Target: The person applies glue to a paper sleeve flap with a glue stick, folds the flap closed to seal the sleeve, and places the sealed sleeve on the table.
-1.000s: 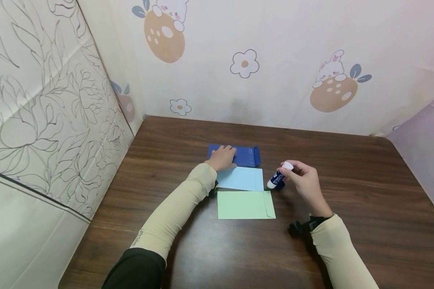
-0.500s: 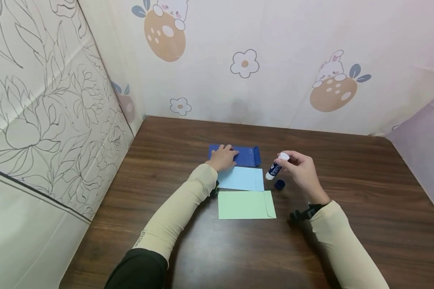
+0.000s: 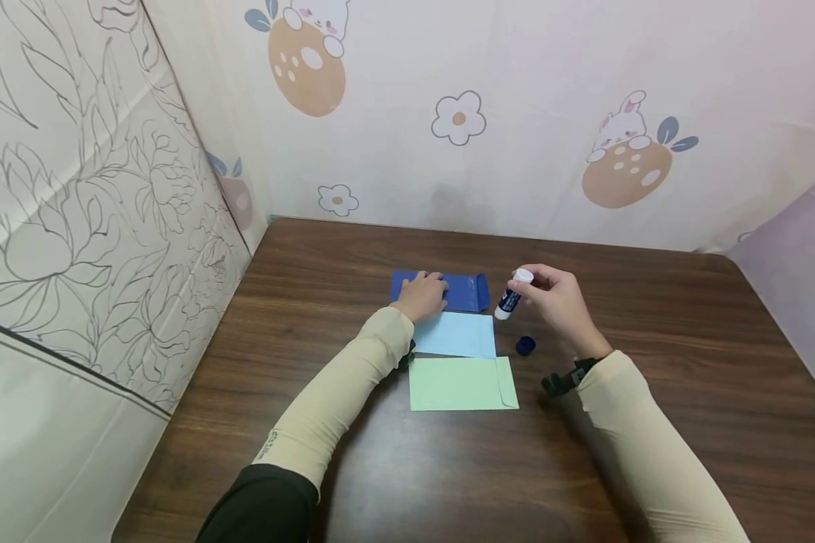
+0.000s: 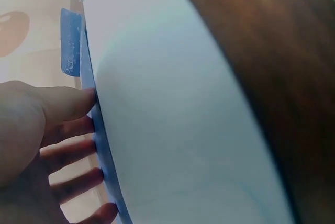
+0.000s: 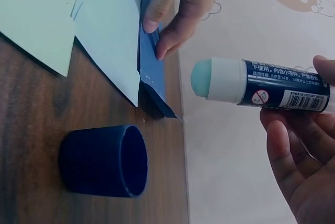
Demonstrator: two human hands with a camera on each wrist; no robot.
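Right grip (image 3: 561, 303) pinches the uncapped glue (image 3: 509, 302) between thumb and fingers, tilted, just beside the flap end of the blue envelope (image 3: 459, 292). Its dark label (image 5: 285, 85) bears white Chinese print, "6岁至14岁" legible, with a red-ringed mark (image 5: 260, 97) and a barcode (image 5: 305, 100). Left grip (image 3: 421, 296), unclenched, rests spread fingers on the blue envelope. Nearer the person lie the light blue envelope (image 3: 458, 334), then the green envelope (image 3: 456, 385); right of them, the cap (image 3: 526, 346) sits on the desk (image 3: 441, 483). Lettering on the left sleeve (image 3: 336, 400) is too small to read surely.
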